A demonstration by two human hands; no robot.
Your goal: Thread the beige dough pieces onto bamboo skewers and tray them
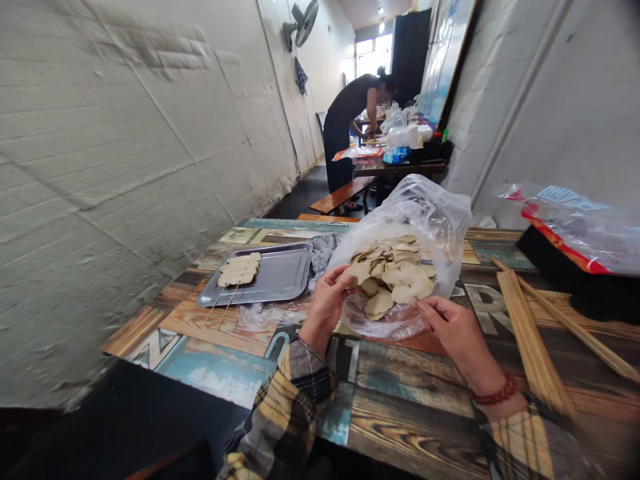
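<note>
An open clear plastic bag (453, 220) lies in front of me, with a heap of thin, pale beige food slices (400, 250) inside. My left hand (325, 300) is closed at the bag's left side, with one pale slice (358, 273) between thumb and fingers. At the right side, my right hand (457, 333) pinches the edge of a wider slice (413, 283) over the heap. To the left, a metal tray (285, 267) bears skewered slices (239, 269), whose thin sticks reach past the tray's near edge.
Bundled bamboo skewers (530, 333) lie on the patchwork wooden table (410, 407) at right. Behind them stands a black box (545, 250) with plastic packaging (580, 207) on top. Beyond the table, a person (350, 113) bends over another table near a wooden bench (343, 195).
</note>
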